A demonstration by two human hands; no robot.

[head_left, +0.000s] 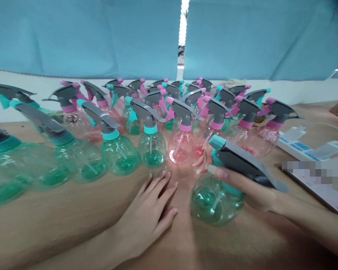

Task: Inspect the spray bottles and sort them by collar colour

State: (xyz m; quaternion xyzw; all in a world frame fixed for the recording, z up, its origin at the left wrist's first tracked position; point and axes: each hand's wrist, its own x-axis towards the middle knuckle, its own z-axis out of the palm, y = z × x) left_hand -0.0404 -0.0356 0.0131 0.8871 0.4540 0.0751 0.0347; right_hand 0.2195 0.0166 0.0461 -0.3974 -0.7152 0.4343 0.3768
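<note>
My right hand (pixel 250 191) is wrapped round the neck of a green spray bottle (pixel 214 204) with a grey and turquoise trigger head. That bottle is tilted, its nozzle pointing to the upper left. Palm down on the wooden table (pixel 95 232), my left hand (pixel 149 213) lies with its fingers spread, holding nothing. Just beyond its fingertips stand a green spray bottle (pixel 152 150) with a turquoise collar and a pink spray bottle (pixel 181 148) with a pink collar. Another green spray bottle (pixel 119 155) stands to their left.
Several more green and pink spray bottles fill the back and left of the table, such as a pink one (pixel 266 138) at the right. A white power strip (pixel 301 144) and a flat, partly blurred object (pixel 321 183) lie at the right. Blue curtains (pixel 73 37) hang behind.
</note>
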